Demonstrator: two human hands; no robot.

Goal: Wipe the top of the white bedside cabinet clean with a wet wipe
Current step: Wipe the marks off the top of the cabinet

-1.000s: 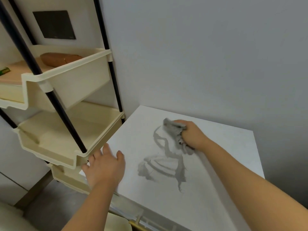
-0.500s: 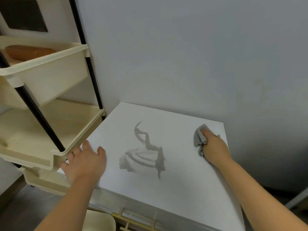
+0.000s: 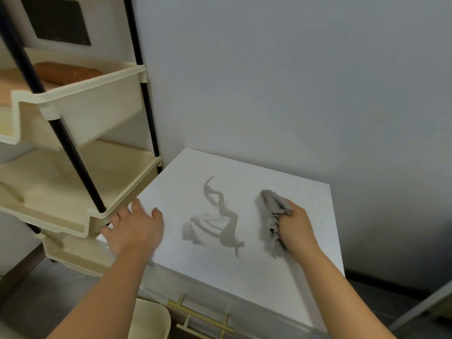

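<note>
Bunching under the right hand's (image 3: 296, 228) grip, wet wipe (image 3: 270, 216) touches cabinet top (image 3: 244, 270).

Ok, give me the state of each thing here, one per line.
cabinet top: grey smear left in the middle
wet wipe: bunched, pressed on the top
right hand: gripping the wipe
left hand: open, flat on the left edge
lower rack tray: empty

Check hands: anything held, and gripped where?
Right hand grips the bunched grey wet wipe along its right edge. Left hand holds nothing, resting open on the cabinet top.
</note>
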